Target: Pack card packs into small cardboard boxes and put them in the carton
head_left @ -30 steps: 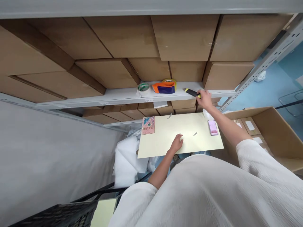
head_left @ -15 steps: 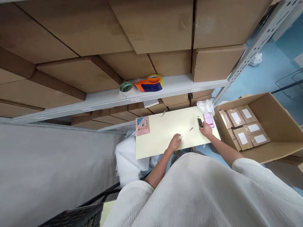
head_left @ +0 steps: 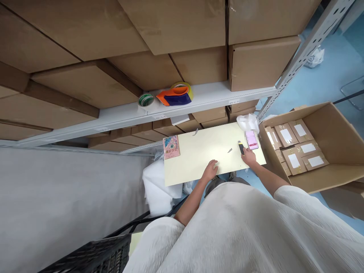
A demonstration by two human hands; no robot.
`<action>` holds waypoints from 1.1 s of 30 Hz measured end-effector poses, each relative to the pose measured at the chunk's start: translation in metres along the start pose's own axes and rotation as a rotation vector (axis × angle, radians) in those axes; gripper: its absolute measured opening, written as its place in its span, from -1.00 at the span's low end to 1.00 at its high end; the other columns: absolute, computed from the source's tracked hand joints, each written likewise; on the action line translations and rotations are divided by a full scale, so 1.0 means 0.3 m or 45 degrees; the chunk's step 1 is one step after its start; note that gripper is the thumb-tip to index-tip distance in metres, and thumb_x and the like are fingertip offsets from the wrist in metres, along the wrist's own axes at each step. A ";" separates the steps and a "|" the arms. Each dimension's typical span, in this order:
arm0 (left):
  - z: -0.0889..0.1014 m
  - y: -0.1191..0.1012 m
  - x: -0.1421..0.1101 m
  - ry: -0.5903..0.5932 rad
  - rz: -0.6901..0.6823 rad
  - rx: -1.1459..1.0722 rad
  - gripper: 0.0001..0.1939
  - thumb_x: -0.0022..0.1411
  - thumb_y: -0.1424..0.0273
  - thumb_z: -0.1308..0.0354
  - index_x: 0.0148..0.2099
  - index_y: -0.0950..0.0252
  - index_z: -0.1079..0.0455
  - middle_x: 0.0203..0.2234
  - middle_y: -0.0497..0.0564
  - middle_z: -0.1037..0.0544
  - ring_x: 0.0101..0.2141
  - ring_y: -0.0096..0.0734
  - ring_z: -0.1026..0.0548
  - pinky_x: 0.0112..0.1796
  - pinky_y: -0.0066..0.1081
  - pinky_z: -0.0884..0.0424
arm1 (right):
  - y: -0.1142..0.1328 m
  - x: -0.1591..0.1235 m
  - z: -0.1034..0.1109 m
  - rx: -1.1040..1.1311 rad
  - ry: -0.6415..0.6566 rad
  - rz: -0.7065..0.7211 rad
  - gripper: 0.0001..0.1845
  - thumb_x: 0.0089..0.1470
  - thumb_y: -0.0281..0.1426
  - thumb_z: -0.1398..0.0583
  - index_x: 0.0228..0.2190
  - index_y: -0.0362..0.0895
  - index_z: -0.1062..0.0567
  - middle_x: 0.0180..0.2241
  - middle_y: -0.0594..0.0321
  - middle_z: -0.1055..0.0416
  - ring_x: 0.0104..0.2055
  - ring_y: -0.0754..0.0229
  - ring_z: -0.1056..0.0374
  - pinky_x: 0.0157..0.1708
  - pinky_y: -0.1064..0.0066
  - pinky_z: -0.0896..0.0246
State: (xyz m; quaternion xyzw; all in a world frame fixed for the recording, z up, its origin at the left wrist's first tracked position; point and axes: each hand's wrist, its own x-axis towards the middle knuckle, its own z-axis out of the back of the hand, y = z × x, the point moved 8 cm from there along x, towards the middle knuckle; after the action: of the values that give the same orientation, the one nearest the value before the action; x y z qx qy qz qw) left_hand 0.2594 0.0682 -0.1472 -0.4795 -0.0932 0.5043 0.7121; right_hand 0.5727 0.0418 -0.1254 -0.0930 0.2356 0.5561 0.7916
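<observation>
My right hand [head_left: 249, 157] grips a black-and-yellow utility knife [head_left: 241, 148], which rests on the far right of a cream board [head_left: 199, 159]. The blade is hidden. A pink phone [head_left: 252, 140], blurred in the picture, lies just beyond that hand, partly on a white plastic bag [head_left: 248, 122]. My left hand [head_left: 209, 170] rests on the board's near edge, holding nothing. A small paperback with a pink-and-teal cover [head_left: 171, 147] lies at the board's left corner. Two small grey scraps [head_left: 229, 150] [head_left: 195, 132] lie on the board.
Above the board, a white metal shelf [head_left: 199, 99] holds a tape dispenser [head_left: 174, 95] and a green-patterned tape roll [head_left: 146, 100]. Cardboard cartons [head_left: 170, 26] fill the shelving. An open carton of small packages [head_left: 295, 151] stands right; white foam sheet [head_left: 159, 189] lies left.
My view has tilted slightly, shifting the scene in the frame. My right hand came down from the shelf edge to the board with the knife between 1.0 s and 0.5 s ago, then stayed nearly still.
</observation>
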 end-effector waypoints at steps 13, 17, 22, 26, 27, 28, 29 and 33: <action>0.126 0.040 0.017 -0.086 -0.044 -0.020 -0.56 0.41 0.38 -0.16 0.29 0.21 -0.50 0.34 0.19 -0.49 0.26 -0.14 -0.53 0.31 -0.07 -0.45 | 0.336 0.036 0.448 0.271 -0.593 0.454 -0.62 0.44 -0.29 -0.07 0.13 -0.18 -0.50 0.14 -0.16 -0.44 0.13 -0.21 -0.34 0.11 0.04 -0.27; 0.208 0.058 0.012 -0.166 -0.049 -0.041 -0.58 0.42 0.36 -0.15 0.28 0.20 -0.52 0.35 0.19 -0.48 0.30 -0.12 -0.50 0.34 -0.07 -0.41 | 0.591 0.032 0.744 0.361 -0.822 0.717 -0.56 0.46 -0.25 -0.04 0.19 -0.17 -0.47 0.20 -0.17 -0.40 0.20 -0.24 -0.31 0.17 -0.04 -0.27; 0.292 0.093 -0.018 -0.235 -0.052 -0.073 -0.58 0.41 0.38 -0.15 0.26 0.21 -0.52 0.35 0.21 -0.49 0.33 -0.11 -0.48 0.35 -0.06 -0.40 | 0.879 0.044 1.032 0.307 -0.884 0.959 -0.44 0.42 -0.23 -0.07 0.33 -0.17 -0.40 0.35 -0.19 -0.31 0.31 -0.30 -0.23 0.28 -0.14 -0.19; 0.340 0.125 -0.053 -0.251 -0.059 -0.070 -0.57 0.43 0.40 -0.11 0.28 0.24 -0.51 0.35 0.23 -0.48 0.30 -0.13 -0.51 0.37 -0.03 -0.38 | 1.053 0.114 1.155 0.149 -0.830 0.997 -0.31 0.42 -0.23 -0.03 0.44 -0.25 -0.27 0.43 -0.25 -0.24 0.37 -0.36 -0.17 0.29 -0.20 -0.14; 0.350 0.134 -0.063 -0.255 -0.062 -0.065 -0.57 0.43 0.41 -0.11 0.28 0.24 -0.50 0.34 0.23 -0.48 0.29 -0.14 -0.51 0.38 -0.03 -0.37 | 1.090 0.134 1.169 0.109 -0.813 1.008 -0.28 0.42 -0.23 -0.03 0.47 -0.27 -0.22 0.45 -0.27 -0.22 0.38 -0.37 -0.15 0.30 -0.22 -0.11; 0.361 0.143 -0.072 -0.261 -0.066 -0.061 -0.57 0.43 0.41 -0.11 0.28 0.25 -0.50 0.34 0.23 -0.49 0.29 -0.14 -0.51 0.38 -0.03 -0.37 | 1.125 0.154 1.176 0.074 -0.798 1.021 -0.26 0.42 -0.22 -0.02 0.49 -0.29 -0.18 0.46 -0.29 -0.21 0.40 -0.38 -0.12 0.31 -0.23 -0.08; 0.373 0.153 -0.081 -0.270 -0.071 -0.060 -0.57 0.42 0.42 -0.11 0.27 0.25 -0.50 0.33 0.23 -0.50 0.28 -0.15 -0.52 0.39 -0.03 -0.36 | 1.154 0.173 1.179 0.045 -0.786 1.029 -0.24 0.42 -0.22 -0.02 0.49 -0.31 -0.16 0.46 -0.30 -0.21 0.41 -0.39 -0.11 0.32 -0.25 -0.05; 0.428 0.199 -0.116 -0.298 -0.067 -0.084 -0.58 0.40 0.43 -0.13 0.25 0.21 -0.52 0.30 0.19 -0.53 0.26 -0.17 -0.53 0.35 -0.04 -0.42 | 1.213 0.220 1.167 -0.001 -0.812 1.001 -0.31 0.46 -0.23 -0.02 0.45 -0.34 -0.22 0.35 -0.33 -0.34 0.36 -0.37 -0.13 0.34 -0.27 0.07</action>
State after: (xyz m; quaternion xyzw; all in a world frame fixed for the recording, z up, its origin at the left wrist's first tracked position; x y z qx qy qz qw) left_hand 0.1262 0.1175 -0.1144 -0.4378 -0.2047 0.5347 0.6932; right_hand 0.3485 0.3729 0.1901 0.1771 -0.0008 0.8129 0.5549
